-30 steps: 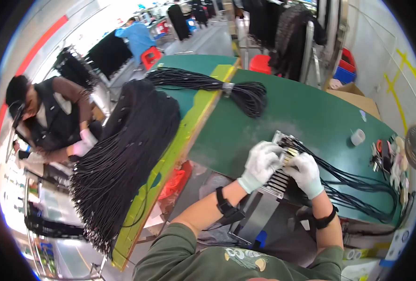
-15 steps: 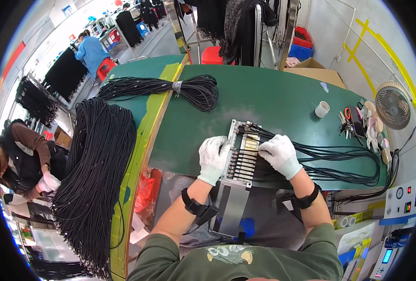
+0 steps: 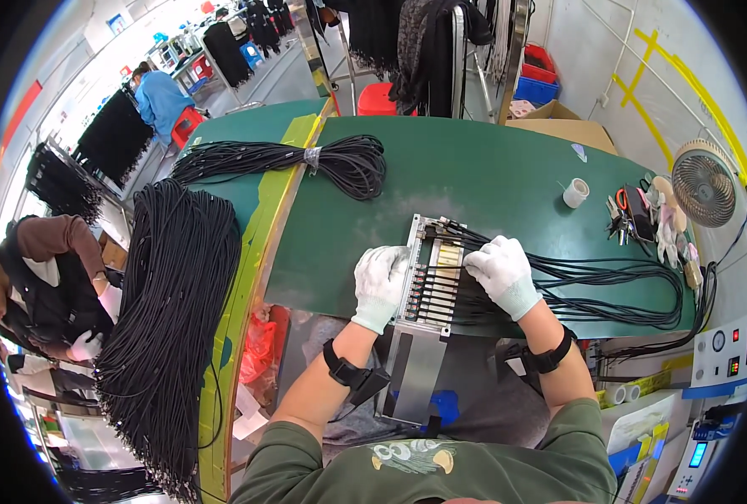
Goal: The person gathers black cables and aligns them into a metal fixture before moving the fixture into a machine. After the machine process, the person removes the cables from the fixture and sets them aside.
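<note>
A long metal fixture [image 3: 404, 303] lies on the table's near edge, with a row of black cables' connector ends [image 3: 435, 306] set side by side in it. At its left rail, my left hand [image 3: 381, 281], in a white glove, has its fingers curled in; whatever they grip is hidden. My right hand [image 3: 499, 270], gloved too, pinches a black cable [image 3: 449, 267] at the fixture's right side. From there the black cable bundle [image 3: 609, 270] runs right across the green table and loops back. A flat metal plate [image 3: 414, 374] extends from the fixture toward me.
A thick heap of black cables [image 3: 172, 311] hangs over the yellow-edged left table, beside a tied coil [image 3: 348, 166]. Farther right are a white spool [image 3: 575, 193], scissors and keys [image 3: 621, 210], and a fan [image 3: 704, 182]. A co-worker's gloved hand [image 3: 85, 345] is at far left.
My hands stay almost in place at the fixture, with only slight finger movement. At far left, the co-worker's arms have shifted beside the cable heap.
</note>
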The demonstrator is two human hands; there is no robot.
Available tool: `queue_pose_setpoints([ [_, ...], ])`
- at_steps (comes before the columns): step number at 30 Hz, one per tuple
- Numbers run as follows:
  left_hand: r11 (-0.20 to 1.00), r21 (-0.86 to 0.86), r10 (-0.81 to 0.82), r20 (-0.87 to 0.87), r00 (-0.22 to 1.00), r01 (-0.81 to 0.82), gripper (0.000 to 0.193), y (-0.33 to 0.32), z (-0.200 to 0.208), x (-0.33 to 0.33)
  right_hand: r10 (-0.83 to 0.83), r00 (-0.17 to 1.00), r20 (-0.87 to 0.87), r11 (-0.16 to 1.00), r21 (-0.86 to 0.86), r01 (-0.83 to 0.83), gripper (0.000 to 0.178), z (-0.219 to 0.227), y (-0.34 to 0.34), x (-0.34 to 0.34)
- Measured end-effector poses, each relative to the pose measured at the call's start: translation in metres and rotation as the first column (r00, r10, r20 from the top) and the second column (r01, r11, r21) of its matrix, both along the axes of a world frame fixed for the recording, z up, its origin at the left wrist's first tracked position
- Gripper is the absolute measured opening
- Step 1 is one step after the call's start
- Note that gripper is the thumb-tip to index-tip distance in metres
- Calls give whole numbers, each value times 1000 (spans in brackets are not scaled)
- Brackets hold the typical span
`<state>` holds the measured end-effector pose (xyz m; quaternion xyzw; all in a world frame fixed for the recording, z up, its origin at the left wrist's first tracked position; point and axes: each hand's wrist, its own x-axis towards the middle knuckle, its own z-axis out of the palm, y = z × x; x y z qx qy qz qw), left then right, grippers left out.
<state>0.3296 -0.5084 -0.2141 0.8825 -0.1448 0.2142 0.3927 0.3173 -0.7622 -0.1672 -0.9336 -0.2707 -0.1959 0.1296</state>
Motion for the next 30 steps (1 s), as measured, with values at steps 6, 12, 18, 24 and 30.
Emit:
queue_pose_setpoints([
  [6,991,-27,-133,-51,990,132,24,-9,12,-5,-1,999,32,999,32,0,9,-2,5,-2],
  [12,880,440,-208,16,978,180,34,-20,26,-15,15,1000,-2,991,136,-15,11,-4,0,3],
  [18,844,512,-212,37,977,164,34,-20,26,-5,-188,982,-12,982,7,188,13,-7,-10,23],
  [24,985,121,-137,111,984,124,21,-14,12,4,-6,994,-105,993,113,18,14,10,-6,19],
  [30,976,60,-218,146,965,211,16,-16,26,3,178,978,-105,942,306,-138,13,8,32,6],
])
